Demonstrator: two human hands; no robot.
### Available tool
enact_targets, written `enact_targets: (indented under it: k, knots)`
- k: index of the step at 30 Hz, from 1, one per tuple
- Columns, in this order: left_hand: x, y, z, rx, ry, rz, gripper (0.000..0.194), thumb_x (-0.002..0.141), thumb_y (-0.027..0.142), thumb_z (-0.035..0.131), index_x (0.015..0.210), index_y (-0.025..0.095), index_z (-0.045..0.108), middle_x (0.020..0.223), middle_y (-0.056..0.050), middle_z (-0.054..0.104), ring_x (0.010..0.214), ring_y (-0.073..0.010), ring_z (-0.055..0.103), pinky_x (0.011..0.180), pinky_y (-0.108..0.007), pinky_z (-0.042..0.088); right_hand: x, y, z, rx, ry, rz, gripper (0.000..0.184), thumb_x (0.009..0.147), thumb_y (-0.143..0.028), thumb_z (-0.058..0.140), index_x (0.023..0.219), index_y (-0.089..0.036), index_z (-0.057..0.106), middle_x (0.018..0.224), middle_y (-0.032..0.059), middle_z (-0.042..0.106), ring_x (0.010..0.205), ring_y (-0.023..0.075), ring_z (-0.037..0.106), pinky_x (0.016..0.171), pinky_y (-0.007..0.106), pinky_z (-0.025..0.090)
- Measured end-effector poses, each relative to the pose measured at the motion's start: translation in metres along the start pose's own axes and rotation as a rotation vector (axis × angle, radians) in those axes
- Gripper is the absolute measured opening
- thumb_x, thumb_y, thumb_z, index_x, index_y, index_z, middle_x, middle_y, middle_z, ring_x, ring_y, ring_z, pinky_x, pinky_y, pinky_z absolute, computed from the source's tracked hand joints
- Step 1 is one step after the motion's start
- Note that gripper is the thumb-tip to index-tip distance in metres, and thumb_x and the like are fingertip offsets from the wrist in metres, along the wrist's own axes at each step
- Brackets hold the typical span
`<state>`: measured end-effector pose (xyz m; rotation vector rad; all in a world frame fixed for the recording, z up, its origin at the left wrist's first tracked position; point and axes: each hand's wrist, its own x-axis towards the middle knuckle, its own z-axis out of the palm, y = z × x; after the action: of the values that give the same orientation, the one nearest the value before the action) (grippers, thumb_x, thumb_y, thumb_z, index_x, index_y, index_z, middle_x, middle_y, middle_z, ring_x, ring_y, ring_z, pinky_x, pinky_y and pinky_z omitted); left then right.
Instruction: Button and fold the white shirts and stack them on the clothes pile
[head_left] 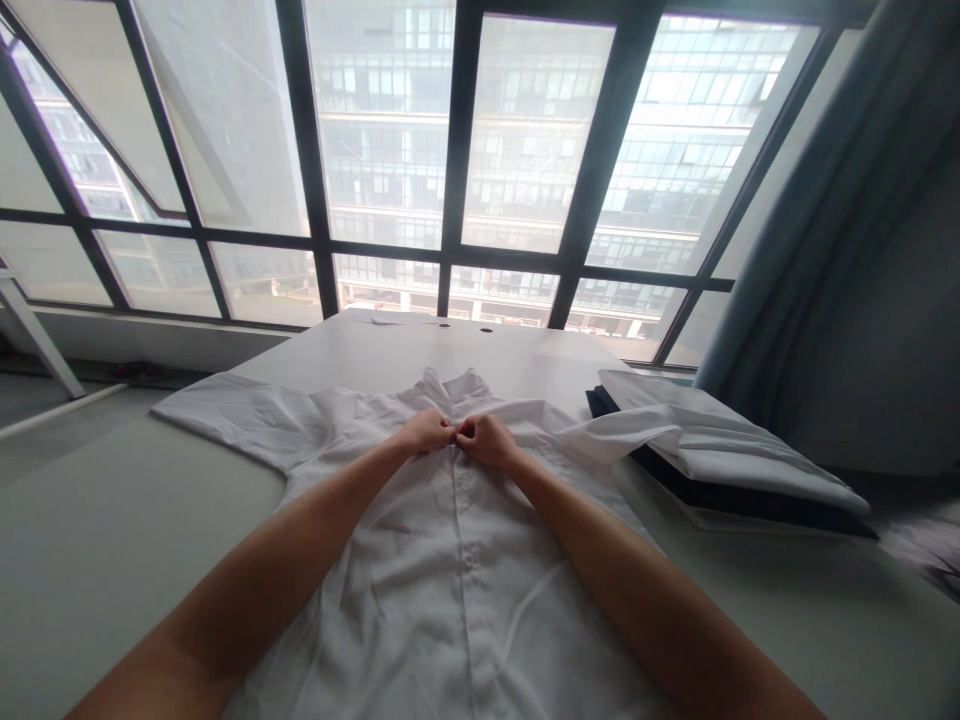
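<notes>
left hand (427,432) and right hand (487,440) pinch the white shirt (457,590) just under the collar (450,385), and one hard tug could skew it or drag the sleeve (622,432) across the folded pile (720,440).

Both bare forearms (277,560) angle inward from the lower corners. The left hand (427,432) and right hand (487,441) nearly meet, fingers (466,432) curled into pinches.
</notes>
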<state>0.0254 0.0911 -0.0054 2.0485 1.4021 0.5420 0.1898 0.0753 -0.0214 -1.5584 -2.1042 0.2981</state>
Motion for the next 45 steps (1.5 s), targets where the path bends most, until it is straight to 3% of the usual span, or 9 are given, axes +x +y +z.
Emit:
enact_targets:
  k: [5, 10, 20, 29, 35, 40, 45]
  knots:
    - [-0.001, 0.0, -0.001, -0.151, -0.036, -0.079, 0.035, 0.078, 0.027, 0.07, 0.05, 0.017, 0.051, 0.041, 0.005, 0.036, 0.041, -0.0074, 0.029, 0.044, -0.025, 0.017, 0.0, -0.001, -0.003, -0.045, -0.02, -0.018, 0.018, 0.085, -0.027, 0.066, 0.085, -0.017, 0.081, 0.076, 0.0037, 0.076, 0.068, 0.0157, 0.065, 0.057, 0.022, 0.035]
    - [0.004, -0.002, 0.002, -0.147, -0.023, -0.129, 0.03, 0.081, 0.021, 0.066, 0.054, 0.016, 0.054, 0.041, 0.005, 0.038, 0.038, -0.0082, 0.032, 0.043, -0.025, 0.019, -0.001, -0.001, -0.004, -0.048, -0.025, -0.035, 0.017, 0.087, -0.028, 0.066, 0.089, -0.017, 0.081, 0.082, 0.0043, 0.078, 0.072, 0.0163, 0.067, 0.059, 0.022, 0.037]
    - [0.014, -0.01, 0.005, -0.191, 0.015, -0.08, 0.031, 0.079, 0.016, 0.06, 0.049, 0.016, 0.052, 0.045, 0.004, 0.041, 0.043, -0.0084, 0.035, 0.045, -0.023, 0.022, -0.002, 0.001, -0.004, 0.023, 0.003, -0.063, 0.019, 0.089, -0.029, 0.065, 0.088, -0.017, 0.079, 0.084, 0.0044, 0.078, 0.073, 0.0166, 0.067, 0.063, 0.021, 0.04]
    - [0.015, -0.009, 0.009, -0.224, 0.034, -0.026, 0.03, 0.08, 0.018, 0.057, 0.051, 0.018, 0.049, 0.046, 0.004, 0.039, 0.046, -0.0093, 0.033, 0.048, -0.024, 0.023, -0.001, -0.001, -0.003, 0.08, 0.067, -0.01, 0.023, 0.088, -0.034, 0.062, 0.084, -0.016, 0.075, 0.068, 0.0008, 0.068, 0.06, 0.0132, 0.053, 0.057, 0.023, 0.032]
    - [0.014, -0.004, 0.009, -0.208, 0.053, 0.074, 0.028, 0.081, 0.023, 0.054, 0.054, 0.017, 0.055, 0.051, 0.004, 0.045, 0.054, -0.0115, 0.041, 0.053, -0.024, 0.029, 0.006, 0.01, 0.002, 0.128, 0.08, -0.019, 0.023, 0.085, -0.03, 0.057, 0.079, -0.016, 0.074, 0.062, -0.0005, 0.061, 0.059, 0.0131, 0.049, 0.057, 0.024, 0.031]
    - [0.01, -0.003, 0.007, -0.085, 0.054, 0.194, 0.027, 0.088, 0.024, 0.048, 0.067, 0.015, 0.063, 0.062, 0.001, 0.058, 0.062, -0.0147, 0.053, 0.061, -0.024, 0.04, 0.014, 0.021, 0.006, 0.292, 0.046, -0.008, 0.023, 0.081, -0.029, 0.055, 0.07, -0.015, 0.069, 0.057, -0.0021, 0.057, 0.056, 0.0124, 0.048, 0.055, 0.023, 0.033]
    - [0.003, -0.008, 0.009, 0.257, 0.259, 0.206, 0.024, 0.093, 0.032, 0.054, 0.099, 0.016, 0.071, 0.094, -0.009, 0.073, 0.092, -0.0246, 0.067, 0.086, -0.034, 0.051, 0.011, 0.016, 0.0, 0.174, -0.033, 0.051, 0.032, 0.089, -0.032, 0.053, 0.065, -0.015, 0.066, 0.057, -0.0008, 0.058, 0.055, 0.0124, 0.05, 0.056, 0.023, 0.034]
